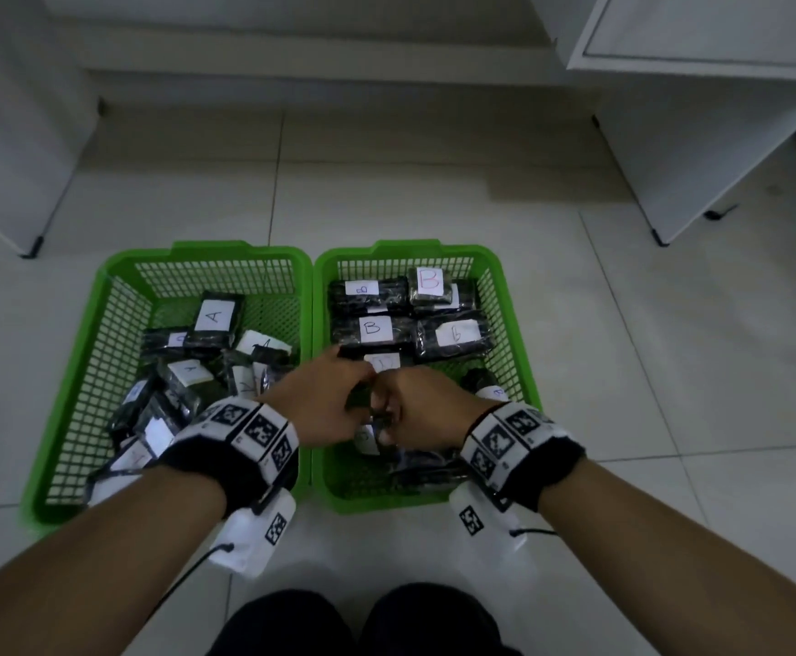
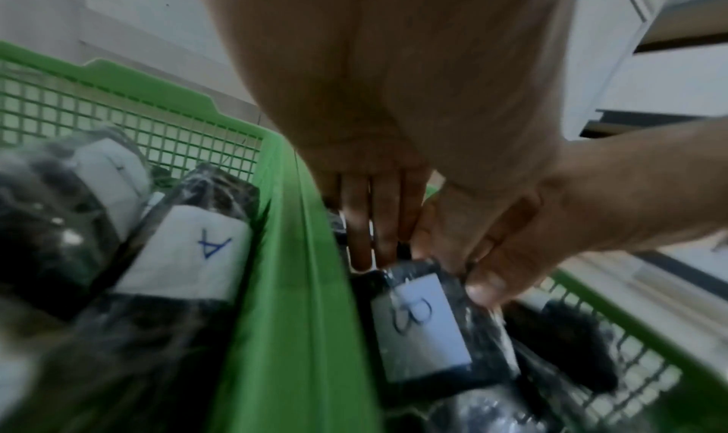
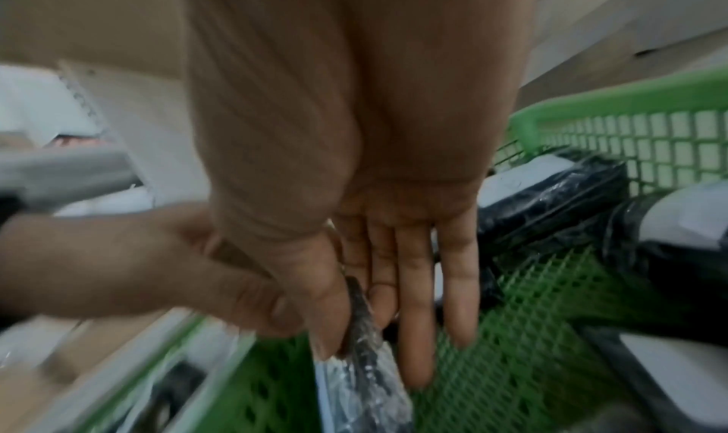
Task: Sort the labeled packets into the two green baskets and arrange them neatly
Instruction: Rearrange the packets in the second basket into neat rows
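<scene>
Meeting over the right basket (image 1: 519, 352), both hands pinch one crinkly black plastic-wrapped packet (image 2: 429, 324), its white paper label inked "B". The left hand (image 1: 325, 400) has straight fingers behind it; the right hand (image 1: 426, 409) clamps thumb against fingers on the packet's edge. Four flat "B" packets (image 1: 372, 329) lie in tidy rows at the far end of that mesh basket (the near end is looser). The left basket (image 1: 102, 352) holds a jumble of "A" packets (image 1: 213, 319).
</scene>
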